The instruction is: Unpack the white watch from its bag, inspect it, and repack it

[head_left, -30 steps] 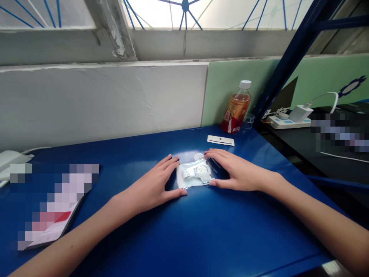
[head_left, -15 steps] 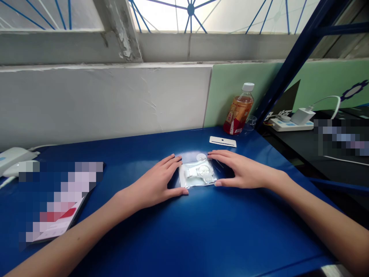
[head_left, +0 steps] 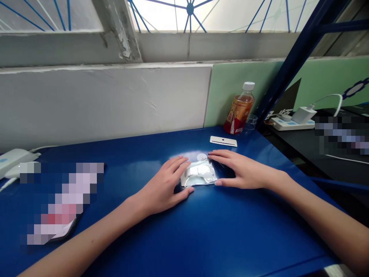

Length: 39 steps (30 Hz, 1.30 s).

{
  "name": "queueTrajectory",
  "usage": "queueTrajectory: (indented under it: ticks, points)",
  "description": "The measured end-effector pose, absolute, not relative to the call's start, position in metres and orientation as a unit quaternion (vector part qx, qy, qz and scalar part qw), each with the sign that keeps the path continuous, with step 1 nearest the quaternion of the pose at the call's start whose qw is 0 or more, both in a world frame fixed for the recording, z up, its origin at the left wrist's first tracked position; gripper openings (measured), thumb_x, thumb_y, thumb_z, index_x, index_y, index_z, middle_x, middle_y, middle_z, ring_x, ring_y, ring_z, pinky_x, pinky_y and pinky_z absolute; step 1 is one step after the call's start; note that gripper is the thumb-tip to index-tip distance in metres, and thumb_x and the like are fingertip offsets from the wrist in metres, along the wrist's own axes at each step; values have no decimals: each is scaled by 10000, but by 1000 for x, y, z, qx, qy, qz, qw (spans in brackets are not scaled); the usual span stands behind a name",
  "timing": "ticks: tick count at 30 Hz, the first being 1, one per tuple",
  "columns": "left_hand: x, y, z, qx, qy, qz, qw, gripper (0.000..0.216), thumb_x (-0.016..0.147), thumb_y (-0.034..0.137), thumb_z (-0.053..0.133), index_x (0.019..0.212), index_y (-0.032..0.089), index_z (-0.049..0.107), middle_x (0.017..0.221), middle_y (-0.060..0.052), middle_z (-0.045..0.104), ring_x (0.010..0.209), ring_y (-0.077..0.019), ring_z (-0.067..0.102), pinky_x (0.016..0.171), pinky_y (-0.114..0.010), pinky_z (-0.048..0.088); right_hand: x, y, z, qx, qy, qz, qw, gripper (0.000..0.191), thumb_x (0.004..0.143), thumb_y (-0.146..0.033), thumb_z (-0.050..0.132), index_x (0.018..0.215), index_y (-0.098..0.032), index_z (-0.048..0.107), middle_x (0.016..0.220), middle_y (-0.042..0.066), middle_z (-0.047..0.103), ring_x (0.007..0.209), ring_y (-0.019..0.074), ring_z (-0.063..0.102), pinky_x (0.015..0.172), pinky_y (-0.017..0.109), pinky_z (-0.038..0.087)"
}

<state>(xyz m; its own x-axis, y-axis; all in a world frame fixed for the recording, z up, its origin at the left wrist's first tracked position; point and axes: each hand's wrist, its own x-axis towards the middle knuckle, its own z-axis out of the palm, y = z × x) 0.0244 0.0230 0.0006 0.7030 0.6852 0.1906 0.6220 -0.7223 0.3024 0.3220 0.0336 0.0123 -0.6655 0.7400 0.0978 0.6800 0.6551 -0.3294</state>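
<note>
A small clear plastic bag (head_left: 200, 174) with a white watch inside lies flat on the blue table (head_left: 201, 231). My left hand (head_left: 164, 186) rests on the table at the bag's left edge, fingers stretched out and lying partly over the bag. My right hand (head_left: 240, 171) lies flat at the bag's right edge, fingers extended and touching it. Neither hand has the bag lifted.
A white card (head_left: 223, 141) lies behind the bag. A bottle of orange drink (head_left: 240, 109) stands at the back right by the green panel. A phone (head_left: 57, 215) lies at the left. A power strip with a charger (head_left: 294, 119) sits right of a blue post.
My left hand has slid to the right, and its fingers now overlap the bag's left side. My right hand has stayed in place.
</note>
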Motion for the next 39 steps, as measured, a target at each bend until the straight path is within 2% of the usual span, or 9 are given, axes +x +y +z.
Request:
queueTrajectory:
  ticks: [5,9,14,18,22,25,29,35,39]
  points:
    - [23,24,-2,916,341,173,121,505,996,386,487,1447,167,439,1464,-136,508,1404,-305,396,1110,-493,413,321,33,13,-377,-909,126,122,712,892,-570,580,1446,-134,481,1470,192,497,1343,354,476,1100,512,406]
    - [24,23,-2,915,337,186,119,448,1020,372,431,1418,172,471,1424,-133,549,1350,-300,467,1087,-488,437,317,31,15,-328,-925,113,154,701,832,-574,664,1378,-151,548,1409,173,560,1284,330,530,1066,488,443]
    - [23,24,0,912,332,205,124,407,1030,376,402,1356,158,511,1344,-135,609,1271,-291,537,1048,-465,464,312,27,15,-292,-928,80,216,373,935,-387,600,1254,-199,644,1232,122,690,1123,263,643,974,431,510]
    - [22,22,2,907,331,219,140,387,1031,359,380,1339,164,511,1315,-125,630,1219,-277,576,1027,-454,479,310,26,15,-282,-922,62,258,266,962,-301,571,1166,-179,691,1116,112,742,1015,251,693,903,402,539]
    - [21,19,1,902,331,243,136,378,1024,313,392,1374,183,455,1337,-122,608,1247,-266,560,1049,-448,468,308,25,16,-299,-891,89,330,205,965,-250,558,1092,-199,710,976,77,773,851,212,723,771,340,568]
    - [22,19,-1,891,341,274,124,508,995,293,473,1471,213,314,1427,-132,522,1306,-274,514,1067,-450,461,306,23,16,-341,-856,136,364,174,955,-252,570,1055,-206,704,963,56,779,803,188,728,696,291,575]
    - [23,19,-3,894,329,286,107,685,932,290,596,1511,240,233,1508,-140,405,1367,-295,442,1104,-461,430,303,24,13,-384,-839,169,345,188,961,-281,549,1058,-194,685,966,54,780,739,172,726,641,271,565]
    - [23,21,-3,903,327,254,115,651,871,371,683,1435,220,394,1367,-140,528,1263,-306,527,1051,-464,478,303,26,6,-415,-854,144,279,237,986,-301,490,1118,-203,661,1042,66,766,868,210,732,744,321,574]
    - [24,22,-3,905,343,224,114,600,878,402,651,1398,184,446,1379,-161,519,1283,-324,500,1058,-488,465,306,27,9,-412,-875,78,242,293,999,-308,451,1189,-197,644,1136,113,732,1022,266,696,856,414,567]
